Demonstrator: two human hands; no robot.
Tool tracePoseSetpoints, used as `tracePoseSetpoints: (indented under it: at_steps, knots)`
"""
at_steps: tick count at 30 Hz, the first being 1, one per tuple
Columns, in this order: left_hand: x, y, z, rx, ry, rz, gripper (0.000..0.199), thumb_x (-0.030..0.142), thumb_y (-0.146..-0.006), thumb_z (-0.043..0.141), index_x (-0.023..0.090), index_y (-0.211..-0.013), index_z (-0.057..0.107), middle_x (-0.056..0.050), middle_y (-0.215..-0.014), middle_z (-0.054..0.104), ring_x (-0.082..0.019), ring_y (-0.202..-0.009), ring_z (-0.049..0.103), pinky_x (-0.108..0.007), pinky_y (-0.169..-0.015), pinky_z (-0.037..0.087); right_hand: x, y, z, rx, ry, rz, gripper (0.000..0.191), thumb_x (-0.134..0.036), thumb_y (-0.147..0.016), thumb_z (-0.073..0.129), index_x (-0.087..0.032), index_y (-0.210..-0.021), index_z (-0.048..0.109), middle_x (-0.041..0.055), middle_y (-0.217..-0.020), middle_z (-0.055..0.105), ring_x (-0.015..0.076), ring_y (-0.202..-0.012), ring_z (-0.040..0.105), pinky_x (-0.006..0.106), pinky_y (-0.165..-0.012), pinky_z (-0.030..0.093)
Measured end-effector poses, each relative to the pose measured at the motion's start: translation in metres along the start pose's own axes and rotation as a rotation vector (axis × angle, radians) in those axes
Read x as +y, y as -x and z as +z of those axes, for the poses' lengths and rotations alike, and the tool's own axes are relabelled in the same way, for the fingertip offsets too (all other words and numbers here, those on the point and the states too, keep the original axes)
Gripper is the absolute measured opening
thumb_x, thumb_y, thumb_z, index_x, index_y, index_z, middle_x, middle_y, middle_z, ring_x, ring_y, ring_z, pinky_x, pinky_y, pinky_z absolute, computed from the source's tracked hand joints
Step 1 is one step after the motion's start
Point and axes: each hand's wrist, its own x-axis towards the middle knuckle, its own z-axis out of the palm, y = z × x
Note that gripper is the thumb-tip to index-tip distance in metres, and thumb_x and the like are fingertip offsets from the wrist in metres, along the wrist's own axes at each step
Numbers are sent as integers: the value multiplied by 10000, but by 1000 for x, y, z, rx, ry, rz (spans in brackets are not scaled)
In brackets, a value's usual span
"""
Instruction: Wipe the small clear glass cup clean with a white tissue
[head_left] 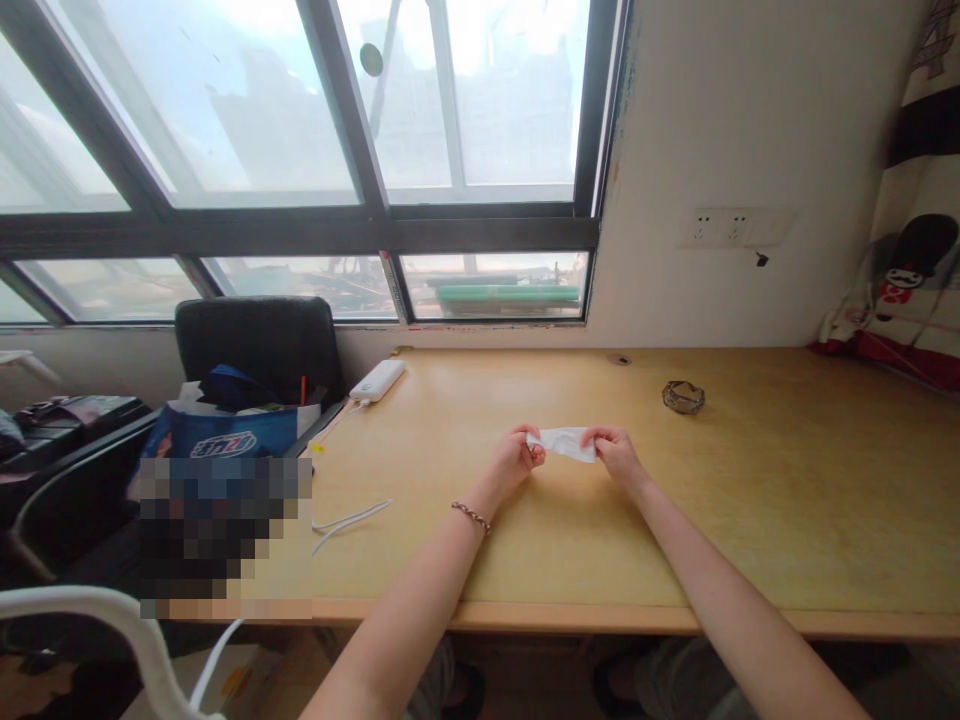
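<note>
A small white strip, which looks like tissue or thin paper (564,442), is stretched between my two hands above the middle of the desk. My left hand (516,460) pinches its left end with the fingers curled in. At the other end, my right hand (616,455) grips it between thumb and fingers. The strip is slightly creased and narrows toward the left. A beaded bracelet (471,517) circles my left wrist.
On the wooden desk (787,520), a dark patterned bracelet-like ring (683,397) lies at the back right. A white power bank (378,381) and a white cable (352,518) are at the left. Beyond the left edge, a black chair (259,340) holds a blue bag (217,440).
</note>
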Motion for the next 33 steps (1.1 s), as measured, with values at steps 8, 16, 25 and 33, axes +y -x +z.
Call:
tracePoseSetpoints:
  at_steps: [8,16,25,33]
  knots:
    - [1,10,9,-197,-166,26,50,117,-574,430,163,-561,445,15,-433,458,-96,-396,466,-223,-450,367,-15,5,2,13,-160,40,205,-306,-654,484,-182,-493,459,-14,-506,454,111,-504,431,230,-474,383]
    - [-2,10,12,-197,-279,-32,104,212,-589,500,123,-536,487,-79,-623,608,-162,-581,579,-253,-548,413,-15,3,-5,7,-442,38,282,-161,-596,629,-186,-548,352,-54,-541,426,70,-498,410,187,-472,338]
    - [-10,11,18,-180,-371,-16,340,316,-617,651,117,-883,581,-60,-749,618,-134,-615,563,-229,-541,409,-21,10,7,-167,-332,127,228,-166,-585,665,-210,-751,515,-49,-627,511,79,-511,461,197,-458,335]
    - [-9,15,18,-200,-466,-69,299,319,-569,693,79,-727,611,-49,-636,610,-108,-519,539,-209,-501,378,-12,0,-1,75,-346,39,345,-163,-560,688,-232,-880,576,-59,-643,470,66,-553,458,195,-521,389]
